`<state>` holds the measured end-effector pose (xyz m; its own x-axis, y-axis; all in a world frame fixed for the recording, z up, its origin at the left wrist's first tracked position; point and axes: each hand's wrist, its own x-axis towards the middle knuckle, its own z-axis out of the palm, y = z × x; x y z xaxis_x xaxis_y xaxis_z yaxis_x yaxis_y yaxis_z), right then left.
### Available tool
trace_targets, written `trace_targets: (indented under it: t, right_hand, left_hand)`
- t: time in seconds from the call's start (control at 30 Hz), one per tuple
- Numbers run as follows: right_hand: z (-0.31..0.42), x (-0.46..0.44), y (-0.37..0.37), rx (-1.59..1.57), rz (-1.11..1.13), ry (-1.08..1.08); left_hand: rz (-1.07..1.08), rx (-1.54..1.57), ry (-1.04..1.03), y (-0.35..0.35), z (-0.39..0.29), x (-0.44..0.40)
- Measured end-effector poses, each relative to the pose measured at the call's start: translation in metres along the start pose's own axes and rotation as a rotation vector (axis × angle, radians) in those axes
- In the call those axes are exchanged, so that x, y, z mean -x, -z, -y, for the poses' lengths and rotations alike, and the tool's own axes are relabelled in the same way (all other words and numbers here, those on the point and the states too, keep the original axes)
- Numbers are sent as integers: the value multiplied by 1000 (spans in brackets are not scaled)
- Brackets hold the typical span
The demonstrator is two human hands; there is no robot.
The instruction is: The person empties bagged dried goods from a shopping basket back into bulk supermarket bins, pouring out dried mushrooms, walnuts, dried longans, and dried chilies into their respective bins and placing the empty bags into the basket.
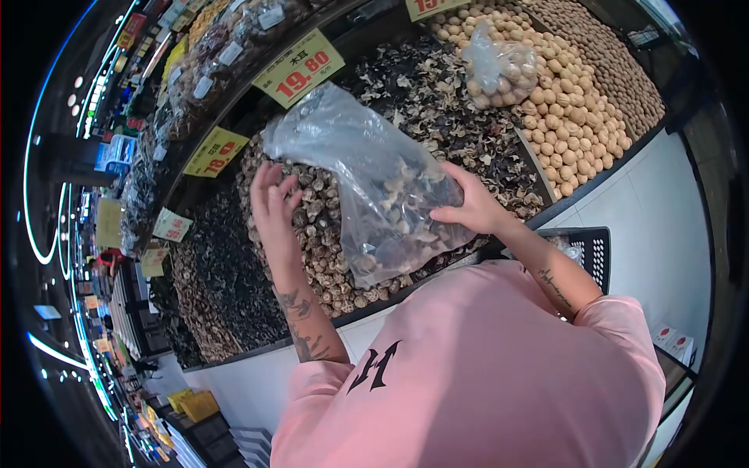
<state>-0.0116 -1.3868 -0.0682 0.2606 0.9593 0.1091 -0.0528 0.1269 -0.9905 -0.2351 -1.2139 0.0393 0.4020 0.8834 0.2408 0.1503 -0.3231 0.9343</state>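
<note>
- We count two bare hands. Our right hand is grasping one clear plastic bag at its right side, with the thumb on the front face.
- Our left hand is released: it is raised with the fingers apart and a little bent, just beside the left edge of the bag, above the dried mushrooms.
- Both forearms reach forward from the pink shirt, the left one more upright, the right one slanting inward. We see dark tattoos on each of them.
- The one bag hangs tilted between the hands, over the bins. Inside its lower part we see dried pieces, too many and too blurred to be counted.
- Behind the bag there is one bin section of black fungus, and to the left one wide section of dark dried goods.
- Farther to the right we see one section of pale round nuts, with one filled, closed bag at its edge, and beyond it one section of smaller brown nuts.
- Near our right forearm, below the bins, there is one black basket.
- We count three yellow price cards; the nearest one reads 19.80.
</note>
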Motion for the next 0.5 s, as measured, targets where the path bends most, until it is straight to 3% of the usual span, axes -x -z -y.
trace_targets:
  t: [0.07,0.13,0.17,0.27,0.37,0.4,0.5]
  right_hand:
    - [12,-13,4,-206,-104,-23]
    - [17,-33,12,-130,-213,-108]
    - [5,-48,18,-164,-213,-139]
    - [-27,-56,31,505,-337,-32]
    - [-49,-28,32,718,-248,65]
    - [-48,-16,28,767,-320,139]
    - [-45,12,24,740,-433,-5]
  left_hand:
    - [269,59,176,-8,21,8]
    - [520,149,298,-24,58,9]
    - [485,246,342,-34,65,11]
    - [534,162,444,-48,85,11]
    - [482,100,522,-55,122,17]
    - [457,148,471,-55,130,24]
    - [472,132,533,-45,138,41]
